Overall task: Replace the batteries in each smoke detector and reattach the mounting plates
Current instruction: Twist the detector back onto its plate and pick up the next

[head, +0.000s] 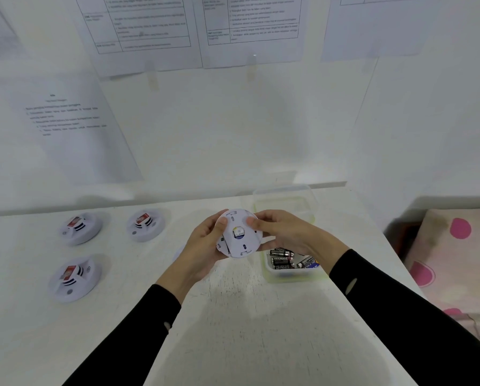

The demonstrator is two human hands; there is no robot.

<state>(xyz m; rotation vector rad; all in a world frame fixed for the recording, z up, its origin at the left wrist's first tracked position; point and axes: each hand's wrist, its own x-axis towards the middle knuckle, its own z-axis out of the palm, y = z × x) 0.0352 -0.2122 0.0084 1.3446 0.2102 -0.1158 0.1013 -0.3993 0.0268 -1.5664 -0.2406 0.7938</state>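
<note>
Two sets of fingers (253,222) are curled round a single smoke detector (237,235). It is held up above the bench (233,316), between the hands, with its round back turned toward the camera. The left edge is cupped by the left hand (205,246), with the thumb laid over the upper rim. The upper right edge is pinched by the right hand (286,235), with fingertips pressed on the back face.

No long axis is offered by the disc. Any twist of the mounting plate (244,242) would be made about the line running from its flat face to the viewer, and both hands are equally near for that. The batteries (282,260) are kept in a tub (294,275) just beneath the right wrist, so that hand is judged the nearer for a fetch.

Whether the plate is fully seated cannot be told: a dark gap is seen at the left of the face, but its detail is too small. The detector's front is hidden.

Three further detectors (80,228) are set on the bench to the left, well apart from the hands. A second clear tub (286,196) behind is partly covered by the right hand.
</note>
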